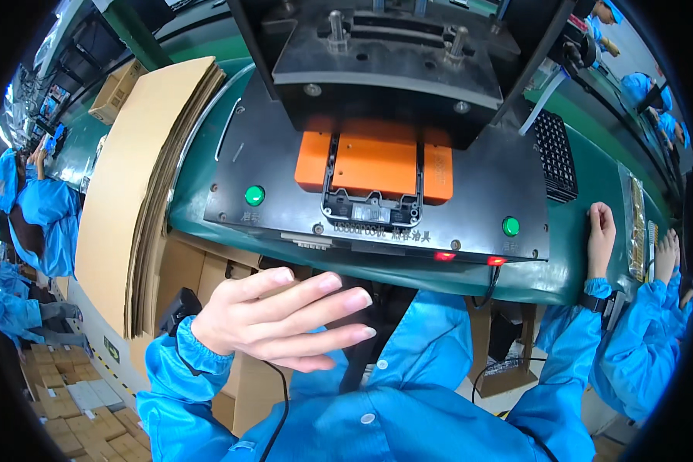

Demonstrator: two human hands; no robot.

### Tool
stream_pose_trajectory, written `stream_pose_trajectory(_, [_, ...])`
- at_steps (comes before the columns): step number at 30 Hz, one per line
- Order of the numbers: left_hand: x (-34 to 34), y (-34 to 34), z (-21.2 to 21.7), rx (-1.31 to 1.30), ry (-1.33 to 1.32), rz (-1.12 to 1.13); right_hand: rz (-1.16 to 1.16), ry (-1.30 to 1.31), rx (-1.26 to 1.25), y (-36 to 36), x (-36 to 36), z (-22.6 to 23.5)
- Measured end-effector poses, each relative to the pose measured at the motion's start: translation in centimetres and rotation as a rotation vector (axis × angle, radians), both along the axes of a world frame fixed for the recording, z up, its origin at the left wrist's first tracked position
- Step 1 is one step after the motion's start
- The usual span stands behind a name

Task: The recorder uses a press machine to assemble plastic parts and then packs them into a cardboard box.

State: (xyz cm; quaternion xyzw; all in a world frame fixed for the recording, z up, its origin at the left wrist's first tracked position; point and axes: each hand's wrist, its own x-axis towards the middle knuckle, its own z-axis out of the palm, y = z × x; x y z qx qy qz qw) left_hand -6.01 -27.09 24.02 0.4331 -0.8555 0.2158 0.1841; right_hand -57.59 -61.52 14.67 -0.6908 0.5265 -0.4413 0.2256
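My left hand (285,319) hovers in front of the machine's near edge, palm partly turned up. Its fingers are stretched and spread, with nothing in them. Over to the right, my right hand (602,237) rests on the green table mat beside the machine, fingers curled together, and no object shows in it. Between the hands stands a black bench press fixture. On its base plate (277,165) lies an orange block (369,165), and a thin black device frame (373,209) sits on and over its near edge. Neither hand touches the frame.
Green buttons (254,195) (510,225) flank the block. The press head (385,100) hangs above it. Cardboard sheets (142,169) lean at left. A black grid tray (556,154) lies at right, near a co-worker's hand (665,258). An open carton (508,385) stands below the table.
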Motion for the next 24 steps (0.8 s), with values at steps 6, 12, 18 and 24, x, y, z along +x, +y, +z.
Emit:
stream_pose_trajectory(6, [-0.4, 0.0, 1.3, 0.075, -0.016, -0.03, 0.043, 0.061, -0.023, 0.3, 1.2, 0.2])
stream_pose_trajectory(12, [-1.5, -2.1, 2.4, -0.056, 0.106, 0.045, 0.019, 0.096, 0.007, 0.3, 1.2, 0.2])
stream_pose_trajectory(18, [-3.5, -7.6, 5.1, 0.11, 0.31, 0.159, -0.012, 0.089, -0.023, 0.8, 1.3, 0.2])
stream_pose_trajectory(24, [-3.9, -8.9, 5.8, -0.027, 0.054, 0.076, -0.103, 0.149, -0.119, 2.8, 3.4, 1.8])
